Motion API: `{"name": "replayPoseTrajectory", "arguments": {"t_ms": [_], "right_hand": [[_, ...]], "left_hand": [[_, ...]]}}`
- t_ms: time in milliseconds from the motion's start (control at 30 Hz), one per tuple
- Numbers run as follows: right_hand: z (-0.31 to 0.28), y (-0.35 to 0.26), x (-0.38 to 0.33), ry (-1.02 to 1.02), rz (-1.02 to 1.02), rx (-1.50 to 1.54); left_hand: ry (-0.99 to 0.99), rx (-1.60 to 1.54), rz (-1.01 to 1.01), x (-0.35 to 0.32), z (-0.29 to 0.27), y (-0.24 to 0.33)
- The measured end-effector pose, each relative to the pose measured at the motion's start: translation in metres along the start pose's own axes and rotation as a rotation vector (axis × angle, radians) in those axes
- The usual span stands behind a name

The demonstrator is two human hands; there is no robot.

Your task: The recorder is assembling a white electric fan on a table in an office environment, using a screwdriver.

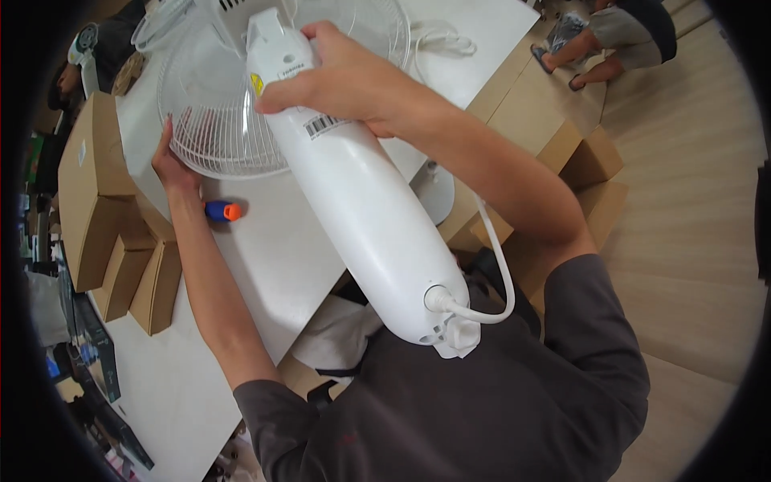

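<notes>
A white electric fan lies across the table edge, its wire guard [229, 149] toward the far side. Its long, smooth white body [345, 201] slants toward my chest, with a power cord [504, 281] at the near end. My right hand [345, 80] is wrapped round the body's far end, close to the guard, thumb on the left side. At the guard's left rim, my left hand [178, 167] grips the wires; some of its fingers are hidden behind them. Beside my left wrist lies a small blue object with an orange end [223, 211].
Brown cardboard boxes [88, 185] stand at the table's left. Another open carton [590, 173] sits to the right, below table level. A coiled white cord [446, 42] lies on the white tabletop [277, 265]. Another person [618, 40] is at the far right; a co-worker's hand [69, 79] shows far left.
</notes>
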State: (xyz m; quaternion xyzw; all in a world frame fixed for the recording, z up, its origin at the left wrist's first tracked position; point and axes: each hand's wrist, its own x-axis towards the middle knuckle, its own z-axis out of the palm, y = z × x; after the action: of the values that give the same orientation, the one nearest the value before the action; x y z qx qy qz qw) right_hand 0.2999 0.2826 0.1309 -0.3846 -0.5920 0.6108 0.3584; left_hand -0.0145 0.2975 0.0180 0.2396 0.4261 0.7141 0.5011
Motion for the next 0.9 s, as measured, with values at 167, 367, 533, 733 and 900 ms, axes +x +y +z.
{"name": "replayPoseTrajectory", "arguments": {"t_ms": [167, 367, 533, 733, 900], "right_hand": [[-0.003, 0.01, -0.002, 0.058, -0.018, -0.183], [0.0, 0.009, -0.001, 0.064, -0.04, -0.262], [0.0, 0.0, -0.002, 0.056, 0.001, -0.295], [-0.002, -0.006, -0.005, -0.027, 0.058, -0.252], [-0.005, 0.019, 0.003, 0.031, -0.048, -0.194]], "left_hand": [[-0.027, 0.029, 0.043, 0.003, 0.007, -0.004], [0.059, 0.081, 0.091, -0.006, 0.014, 0.001], [0.021, 0.07, 0.051, 0.009, -0.004, 0.001], [0.029, 0.094, 0.022, 0.003, 0.0, 0.007], [0.025, 0.056, 0.085, -0.004, 0.014, -0.004]]}}
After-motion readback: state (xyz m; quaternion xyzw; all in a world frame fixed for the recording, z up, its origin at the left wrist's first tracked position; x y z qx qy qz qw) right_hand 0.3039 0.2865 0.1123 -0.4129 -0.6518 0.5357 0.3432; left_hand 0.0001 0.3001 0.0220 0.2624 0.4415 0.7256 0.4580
